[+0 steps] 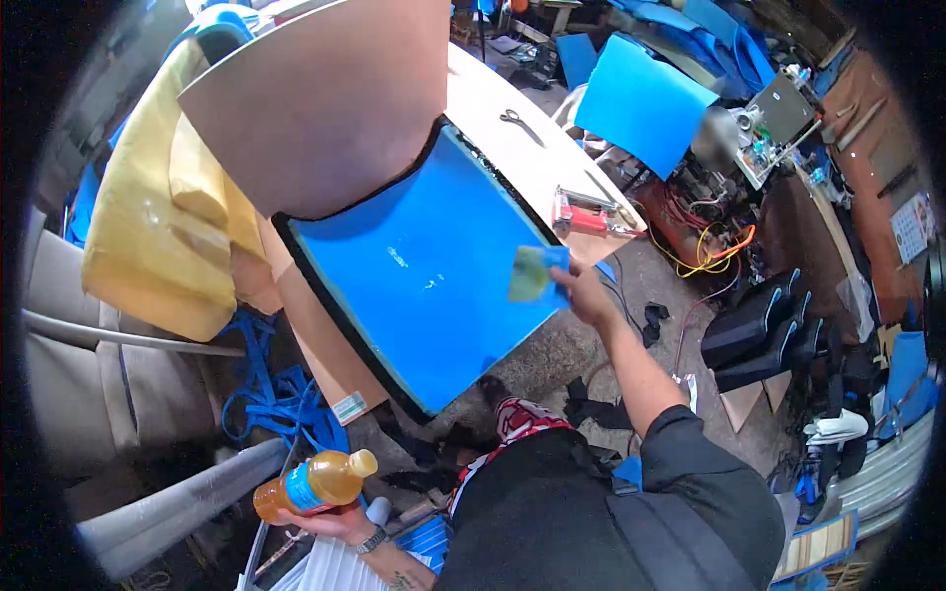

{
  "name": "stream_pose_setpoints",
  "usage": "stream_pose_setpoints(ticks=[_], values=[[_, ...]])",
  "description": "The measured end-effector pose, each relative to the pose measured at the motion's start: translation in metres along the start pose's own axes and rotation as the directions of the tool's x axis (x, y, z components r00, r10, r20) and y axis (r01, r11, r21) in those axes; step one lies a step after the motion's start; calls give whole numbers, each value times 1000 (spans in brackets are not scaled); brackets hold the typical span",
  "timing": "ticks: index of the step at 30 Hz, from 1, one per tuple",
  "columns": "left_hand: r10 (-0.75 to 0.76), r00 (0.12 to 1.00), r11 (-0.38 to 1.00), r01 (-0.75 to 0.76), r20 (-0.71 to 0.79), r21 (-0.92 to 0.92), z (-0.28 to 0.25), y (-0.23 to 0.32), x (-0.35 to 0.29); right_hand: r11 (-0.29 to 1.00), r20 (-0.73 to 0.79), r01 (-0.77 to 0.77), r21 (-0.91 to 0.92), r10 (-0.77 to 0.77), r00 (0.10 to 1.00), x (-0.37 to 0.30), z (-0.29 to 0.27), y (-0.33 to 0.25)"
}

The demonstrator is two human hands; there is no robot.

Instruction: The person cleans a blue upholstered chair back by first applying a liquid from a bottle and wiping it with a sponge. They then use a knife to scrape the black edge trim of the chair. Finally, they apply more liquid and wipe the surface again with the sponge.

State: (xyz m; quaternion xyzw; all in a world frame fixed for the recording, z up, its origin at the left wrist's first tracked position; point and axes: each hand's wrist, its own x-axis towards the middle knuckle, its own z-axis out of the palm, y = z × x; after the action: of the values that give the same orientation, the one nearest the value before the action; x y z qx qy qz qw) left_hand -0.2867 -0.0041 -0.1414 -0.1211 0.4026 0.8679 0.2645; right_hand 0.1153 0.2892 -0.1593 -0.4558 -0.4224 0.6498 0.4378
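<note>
My left hand (333, 522), with a watch at its wrist, is closed round a plastic bottle (323, 483) of amber liquid with a blue label, held tilted at the lower left. Out over the right edge of the blue sheet, my right hand (588, 293) pinches a small blue piece (537, 276) with a yellow-green stain. The blue sheet (424, 286) has a black border along its sides and several pale smears near its middle. A large brown panel (330, 108) rises behind the sheet. Whether the stained piece touches the sheet I cannot tell.
Scissors (517, 122) and a red-handled tool (586, 214) lie on the pale tabletop (483, 94). Yellow foam (163, 227) stands at the left, above blue straps (271, 394). A yellow cable (695, 261) crosses the floor at the right, near black curved parts (754, 325). A person is at the back right.
</note>
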Motion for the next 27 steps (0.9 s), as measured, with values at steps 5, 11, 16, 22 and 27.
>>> stream_pose_setpoints(ticks=[5,11,16,22,27], values=[[-15,998,1000,17,57,-22,5,-19,-19,944,-258,191,268,-121,959,61,-81,14],[217,957,976,-219,-192,8,63,-66,-77,948,-425,271,166,-179,888,189,-217,13],[383,894,921,-389,-232,20,77,-108,-104,975,-446,75,208,27,894,289,-305,17],[485,873,862,-466,-54,199,32,-97,-145,970,-423,-125,206,204,883,379,-310,50],[368,925,923,-351,-92,157,111,-150,-169,857,-568,-313,-409,29,823,410,-374,75]])
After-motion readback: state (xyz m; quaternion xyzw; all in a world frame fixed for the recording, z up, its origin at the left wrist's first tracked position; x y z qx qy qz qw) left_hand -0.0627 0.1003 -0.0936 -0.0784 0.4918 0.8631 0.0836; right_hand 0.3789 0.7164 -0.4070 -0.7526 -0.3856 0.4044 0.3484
